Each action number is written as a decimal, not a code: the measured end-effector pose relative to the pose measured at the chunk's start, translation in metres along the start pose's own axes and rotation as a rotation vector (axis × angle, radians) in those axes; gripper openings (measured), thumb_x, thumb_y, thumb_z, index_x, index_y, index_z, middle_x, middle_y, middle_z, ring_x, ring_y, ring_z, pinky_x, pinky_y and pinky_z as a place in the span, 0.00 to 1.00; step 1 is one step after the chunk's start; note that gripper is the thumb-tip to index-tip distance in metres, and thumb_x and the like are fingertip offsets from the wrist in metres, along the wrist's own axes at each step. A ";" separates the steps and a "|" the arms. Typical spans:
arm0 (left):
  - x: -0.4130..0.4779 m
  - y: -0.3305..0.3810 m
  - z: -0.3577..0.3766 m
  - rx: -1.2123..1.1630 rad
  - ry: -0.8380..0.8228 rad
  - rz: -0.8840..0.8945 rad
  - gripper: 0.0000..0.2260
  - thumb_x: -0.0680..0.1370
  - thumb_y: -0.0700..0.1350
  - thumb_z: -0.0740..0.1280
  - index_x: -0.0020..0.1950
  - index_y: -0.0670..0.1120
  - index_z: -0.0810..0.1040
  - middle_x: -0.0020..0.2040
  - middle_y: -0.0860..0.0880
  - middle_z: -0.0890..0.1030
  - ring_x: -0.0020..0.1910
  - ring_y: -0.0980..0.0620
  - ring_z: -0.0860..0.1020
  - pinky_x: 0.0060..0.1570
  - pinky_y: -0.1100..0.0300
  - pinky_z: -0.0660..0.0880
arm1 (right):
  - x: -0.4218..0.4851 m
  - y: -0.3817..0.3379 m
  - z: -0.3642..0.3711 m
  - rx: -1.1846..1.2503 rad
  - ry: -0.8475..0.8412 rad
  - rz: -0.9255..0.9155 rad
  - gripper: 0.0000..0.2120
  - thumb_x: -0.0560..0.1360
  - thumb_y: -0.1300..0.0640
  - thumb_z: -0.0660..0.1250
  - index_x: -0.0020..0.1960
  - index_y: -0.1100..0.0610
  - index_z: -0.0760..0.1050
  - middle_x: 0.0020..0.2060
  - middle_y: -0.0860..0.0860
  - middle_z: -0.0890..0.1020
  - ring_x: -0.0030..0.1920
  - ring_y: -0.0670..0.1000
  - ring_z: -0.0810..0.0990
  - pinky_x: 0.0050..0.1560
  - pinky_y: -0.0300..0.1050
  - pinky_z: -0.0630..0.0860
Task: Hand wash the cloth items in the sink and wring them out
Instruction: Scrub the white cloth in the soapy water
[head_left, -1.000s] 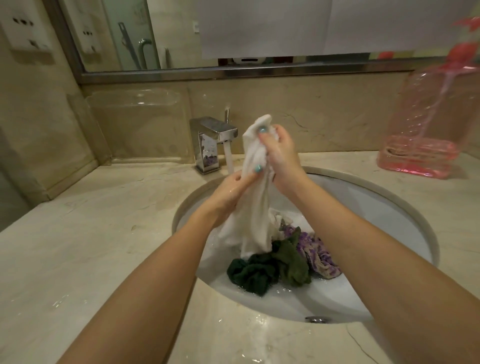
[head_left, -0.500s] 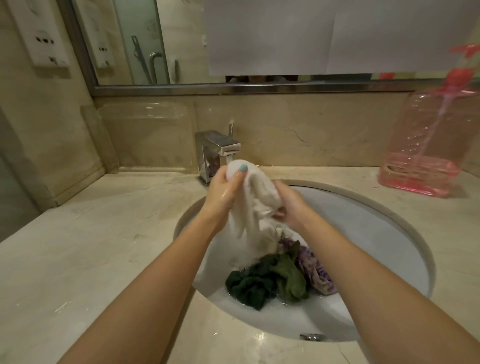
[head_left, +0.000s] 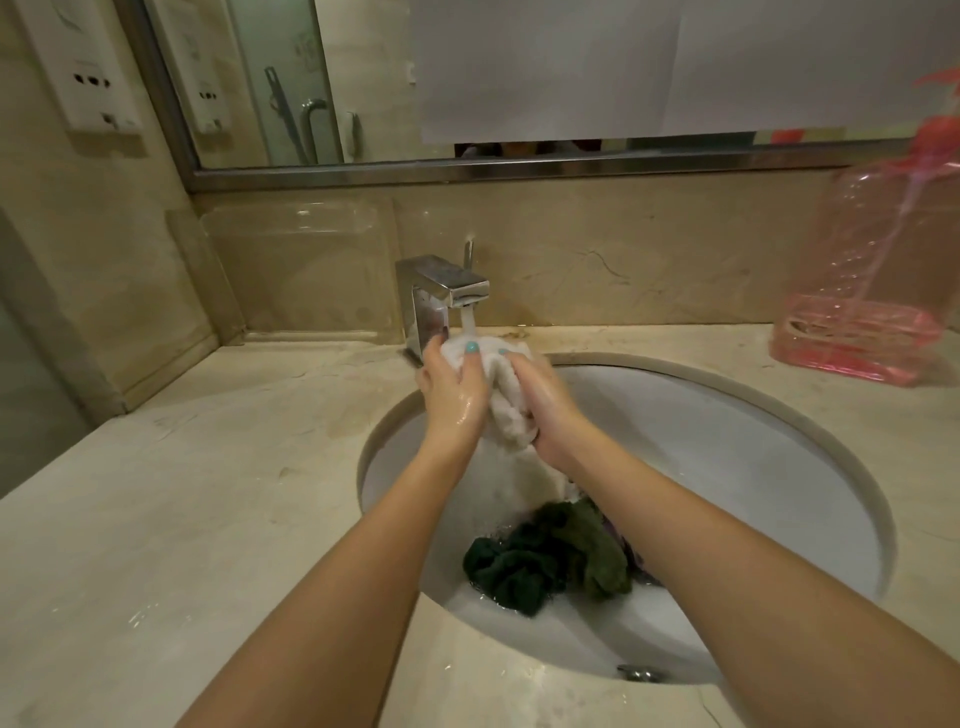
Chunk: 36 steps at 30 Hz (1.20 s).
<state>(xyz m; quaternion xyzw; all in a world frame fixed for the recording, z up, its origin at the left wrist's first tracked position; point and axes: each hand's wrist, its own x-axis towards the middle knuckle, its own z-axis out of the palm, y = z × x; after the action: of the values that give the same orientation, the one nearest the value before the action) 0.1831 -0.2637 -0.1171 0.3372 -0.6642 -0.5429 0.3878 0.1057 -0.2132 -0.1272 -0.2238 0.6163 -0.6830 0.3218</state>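
Note:
A wet white cloth (head_left: 506, 405) is bunched between my two hands, right under the running water of the chrome faucet (head_left: 441, 296). My left hand (head_left: 452, 395) grips its left side and my right hand (head_left: 540, 400) grips its right side. Its lower end hangs down into the white oval sink (head_left: 727, 447). At the bottom of the basin lies a dark green cloth (head_left: 550, 561). A purple patterned cloth (head_left: 636, 564) peeks out from behind my right forearm, mostly hidden.
A pink translucent pump bottle (head_left: 872, 280) stands on the beige marble counter (head_left: 182, 493) at the right. A clear plastic tray (head_left: 296, 270) leans against the back wall, left of the faucet. The mirror frame (head_left: 467, 169) runs above.
Both hands have gathered the white cloth into a tighter bunch and brought it up under the faucet stream. My right hand has closed in beside my left.

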 end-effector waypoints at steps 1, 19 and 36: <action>-0.004 0.002 0.004 0.009 -0.002 0.003 0.24 0.83 0.53 0.58 0.76 0.49 0.57 0.72 0.43 0.61 0.66 0.42 0.69 0.65 0.44 0.71 | -0.001 0.000 0.002 -0.014 0.042 -0.075 0.14 0.80 0.51 0.61 0.64 0.54 0.72 0.52 0.56 0.82 0.50 0.54 0.83 0.43 0.47 0.80; 0.025 -0.001 0.018 -0.139 -0.067 -0.264 0.12 0.81 0.47 0.61 0.53 0.41 0.80 0.48 0.42 0.83 0.45 0.47 0.81 0.41 0.57 0.76 | -0.005 -0.007 0.000 -0.613 0.295 -0.390 0.20 0.81 0.52 0.55 0.30 0.53 0.67 0.34 0.52 0.75 0.39 0.56 0.72 0.39 0.46 0.65; 0.013 -0.005 -0.008 -0.085 -0.274 0.135 0.09 0.77 0.48 0.70 0.53 0.43 0.81 0.46 0.47 0.84 0.45 0.51 0.83 0.44 0.61 0.79 | 0.010 -0.014 -0.040 -0.256 0.036 -0.072 0.25 0.73 0.35 0.66 0.54 0.57 0.74 0.45 0.51 0.81 0.46 0.50 0.81 0.47 0.49 0.79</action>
<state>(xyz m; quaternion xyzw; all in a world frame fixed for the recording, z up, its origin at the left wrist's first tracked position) 0.1844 -0.2796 -0.1187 0.1981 -0.7085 -0.5840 0.3432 0.0684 -0.1926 -0.1200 -0.2728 0.6955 -0.6138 0.2550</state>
